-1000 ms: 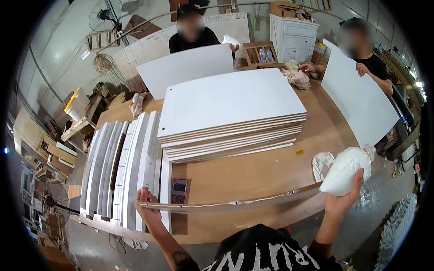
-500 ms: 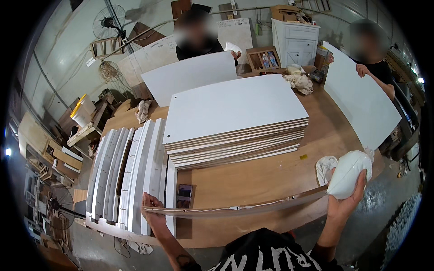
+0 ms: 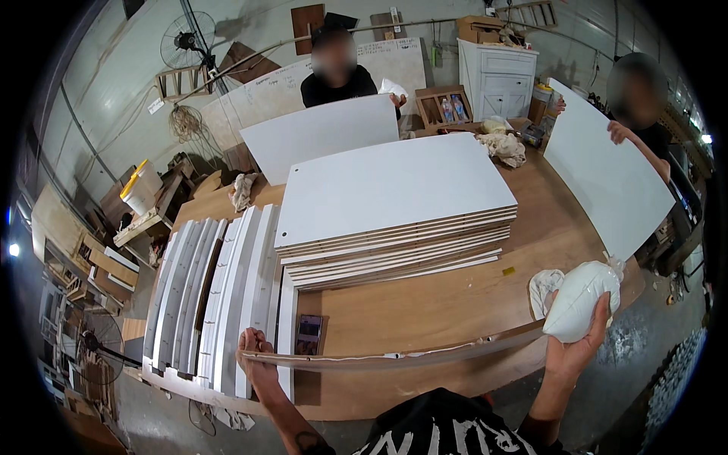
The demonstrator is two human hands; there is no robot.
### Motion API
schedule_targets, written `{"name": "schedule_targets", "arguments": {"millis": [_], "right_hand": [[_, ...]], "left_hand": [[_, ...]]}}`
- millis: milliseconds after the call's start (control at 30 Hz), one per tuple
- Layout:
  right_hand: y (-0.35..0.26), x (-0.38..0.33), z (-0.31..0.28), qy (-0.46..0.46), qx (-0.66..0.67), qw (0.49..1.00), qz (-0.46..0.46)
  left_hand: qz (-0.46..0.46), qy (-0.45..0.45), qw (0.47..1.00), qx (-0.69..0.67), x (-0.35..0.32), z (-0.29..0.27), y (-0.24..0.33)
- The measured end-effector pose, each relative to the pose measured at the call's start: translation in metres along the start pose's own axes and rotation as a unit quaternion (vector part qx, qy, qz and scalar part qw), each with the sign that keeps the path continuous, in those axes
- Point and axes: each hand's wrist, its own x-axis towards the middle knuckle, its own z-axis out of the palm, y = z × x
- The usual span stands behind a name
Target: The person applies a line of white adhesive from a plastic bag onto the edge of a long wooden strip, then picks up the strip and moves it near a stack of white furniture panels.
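A long, thin wooden strip (image 3: 394,358) is held level across the near edge of the round wooden table (image 3: 425,311). Its left end is gripped by the left hand (image 3: 256,362), the fingers closed around it just in front of the upright white curved panels (image 3: 220,296). Its right end runs up to the right hand (image 3: 580,345), in which a bundled white cloth (image 3: 578,299) is clasped, the fingers wrapped around the bundle's lower part; whether the strip is also pinched there cannot be told, since the cloth covers the spot. The step in hand is judged to be the wiping or rubbing of the strip with the cloth while it is steadied at the far end. For the next move, the cloth would need to be drawn along the strip with even pressure, the left grip being kept firm so that the thin, slightly bowed piece is not bent or snapped.

A phone (image 3: 309,334) lies flat on the table just behind the strip. Behind it, a stack of flat white panels (image 3: 394,201) is piled, and a crumpled rag (image 3: 541,287) lies beside the right hand. Single white boards are held by two other people, one across the table (image 3: 322,135) and one at the right (image 3: 607,178).
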Motion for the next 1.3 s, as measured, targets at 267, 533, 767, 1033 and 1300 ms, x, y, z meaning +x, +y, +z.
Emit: {"name": "schedule_targets", "arguments": {"millis": [267,533,767,1033,1300], "right_hand": [[-0.003,-0.004,0.002,0.006,-0.004,1.000,0.003],[-0.003,-0.003,-0.003,-0.008,-0.004,1.000,0.001],[-0.004,-0.004,-0.002,-0.003,-0.008,1.000,0.004],[-0.004,-0.002,-0.003,-0.046,-0.001,0.999,0.002],[-0.004,-0.003,-0.004,-0.033,-0.002,0.999,0.009]], "left_hand": [[-0.006,-0.004,1.000,-0.005,0.001,-0.004,-0.001],[-0.003,-0.022,1.000,-0.013,0.000,-0.006,-0.002],[-0.011,-0.014,1.000,-0.020,0.001,-0.008,-0.003],[0.006,-0.050,0.999,-0.018,0.002,-0.012,-0.003],[0.016,-0.010,1.000,0.016,-0.002,-0.002,-0.001]]}}
